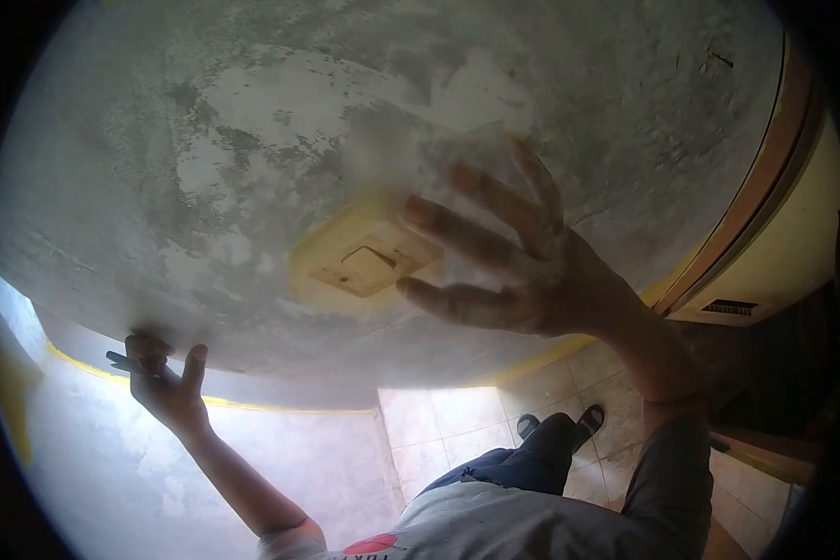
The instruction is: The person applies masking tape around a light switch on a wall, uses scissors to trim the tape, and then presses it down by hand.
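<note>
A light switch (369, 268) in a cream plate sits on the patchy grey wall (280, 112), with yellow paint around it. My right hand (523, 257) is open beside it, fingers spread, fingertips overlapping the plate's right edge and the wall above. Lower left, my left hand (170, 383) is close to the wall, its fingers curled around a slim dark tool (119, 361). Only the tool's end shows past the fingers; I cannot tell its kind.
An orange-brown frame (761, 191) borders a cream panel (775, 252) with a small dark vent (730, 307) at right. A nail (721, 59) sticks out at upper right. Below are floor tiles (448, 415) and my sandalled feet (588, 422).
</note>
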Demonstrator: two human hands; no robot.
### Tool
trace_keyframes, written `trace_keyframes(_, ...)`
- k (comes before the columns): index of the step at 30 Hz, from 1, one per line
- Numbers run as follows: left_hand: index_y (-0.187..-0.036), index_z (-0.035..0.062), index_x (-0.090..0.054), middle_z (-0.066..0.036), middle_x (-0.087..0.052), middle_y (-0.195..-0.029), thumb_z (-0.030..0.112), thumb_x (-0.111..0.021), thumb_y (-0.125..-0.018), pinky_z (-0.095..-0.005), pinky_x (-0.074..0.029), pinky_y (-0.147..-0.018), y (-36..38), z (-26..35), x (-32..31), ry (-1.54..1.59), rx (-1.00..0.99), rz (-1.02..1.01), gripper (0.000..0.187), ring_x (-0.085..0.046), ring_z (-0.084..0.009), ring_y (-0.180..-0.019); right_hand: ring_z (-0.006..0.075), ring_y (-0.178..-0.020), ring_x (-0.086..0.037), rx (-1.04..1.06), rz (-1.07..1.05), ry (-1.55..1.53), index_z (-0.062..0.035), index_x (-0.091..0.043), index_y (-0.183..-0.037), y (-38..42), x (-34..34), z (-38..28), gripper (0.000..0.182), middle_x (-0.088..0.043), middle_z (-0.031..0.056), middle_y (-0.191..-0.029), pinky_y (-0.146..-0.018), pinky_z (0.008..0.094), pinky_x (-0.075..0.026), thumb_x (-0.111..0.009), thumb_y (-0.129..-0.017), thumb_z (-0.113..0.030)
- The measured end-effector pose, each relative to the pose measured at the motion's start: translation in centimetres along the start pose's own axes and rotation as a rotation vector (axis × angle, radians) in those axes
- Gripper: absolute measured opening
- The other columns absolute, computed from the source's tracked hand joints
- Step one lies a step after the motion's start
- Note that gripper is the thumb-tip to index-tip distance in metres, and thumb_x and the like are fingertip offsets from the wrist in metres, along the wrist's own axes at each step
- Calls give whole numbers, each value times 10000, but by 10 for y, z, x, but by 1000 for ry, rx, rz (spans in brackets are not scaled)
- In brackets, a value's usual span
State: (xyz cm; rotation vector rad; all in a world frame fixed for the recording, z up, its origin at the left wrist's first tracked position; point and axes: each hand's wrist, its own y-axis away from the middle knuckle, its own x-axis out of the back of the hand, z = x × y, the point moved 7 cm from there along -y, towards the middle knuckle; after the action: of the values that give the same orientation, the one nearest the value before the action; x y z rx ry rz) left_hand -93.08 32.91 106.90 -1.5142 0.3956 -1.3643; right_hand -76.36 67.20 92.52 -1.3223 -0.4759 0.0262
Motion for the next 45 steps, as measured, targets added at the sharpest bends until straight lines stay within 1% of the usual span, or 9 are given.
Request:
trace_keyframes(2,-910,129,-537,50,-369,-873,230,-975,-771,-278,-259,-741,1,0,1,-5,-12,-3,471,-341,-102,-803,315,-1586,-263,-5,37,7,-328,-691,-1117,-5,0,0,322,-360,4,-1703,-1317,644,-89,-850,-842,-384)
trace_keyframes(8,-905,127,-537,49,-375,-870,227,-980,-765,-277,-263,-745,1,-1,1,-18,0,1,475,-344,-103,-801,261,-1569,-299,-17,81,15,-307,-698,-889,-22,5,-4,160,-446,-43,-1655,-1325,613,-115,-853,-850,-303)
trace_keyframes(21,-896,130,-545,49,-395,-874,198,-981,-757,-276,-280,-750,2,-3,2,30,-5,18,462,-355,-102,-803,237,-1504,-409,8,76,28,-307,-704,-1014,-14,25,3,135,-552,-11,-1565,-1324,564,-149,-769,-910,-249)
trace_keyframes(23,-894,134,-548,52,-389,-872,192,-983,-750,-274,-273,-745,2,-4,3,-63,-43,9,462,-349,-102,-795,145,-1445,-463,-72,175,-12,-264,-757,-1002,-11,32,2,215,-601,-78,-1496,-1311,532,-249,-870,-830,-324)
trace_keyframes(26,-887,135,-550,54,-380,-872,185,-984,-744,-277,-265,-733,2,-13,7,-68,-63,29,459,-336,-101,-784,252,-1433,-470,39,156,62,-327,-713,-1131,-3,16,-10,236,-598,19,-1494,-1309,553,-188,-770,-908,-276)
trace_keyframes(29,-884,135,-551,53,-378,-873,186,-988,-735,-282,-259,-725,1,-7,2,23,-23,39,465,-333,-103,-780,242,-1416,-478,54,149,87,-329,-713,-1140,5,12,-9,240,-609,16,-1473,-1298,551,-221,-775,-911,-295)
trace_keyframes(36,-879,126,-544,46,-385,-874,206,-981,-751,-284,-260,-715,0,0,0,-1,-17,10,462,-332,-104,-779,231,-1383,-494,-30,213,17,-260,-736,-1038,0,3,5,156,-622,14,-1451,-1274,488,-280,-750,-930,-371)
trace_keyframes(42,-877,108,-531,42,-404,-884,201,-979,-757,-290,-284,-708,3,-5,2,-23,-37,8,473,-345,-104,-787,264,-1419,-457,-198,287,-63,-242,-716,-933,-3,1,3,124,-588,79,-1471,-1223,458,-338,-817,-896,-304)
trace_keyframes(45,-940,98,-577,52,-415,-886,150,-989,-741,-250,-311,-719,14,-1,-4,106,39,151,460,-376,-93,-782,289,-1427,-448,-299,282,3,-204,-710,-916,-2,5,-1,158,-549,108,-1482,-1196,458,-378,-857,-865,-228)
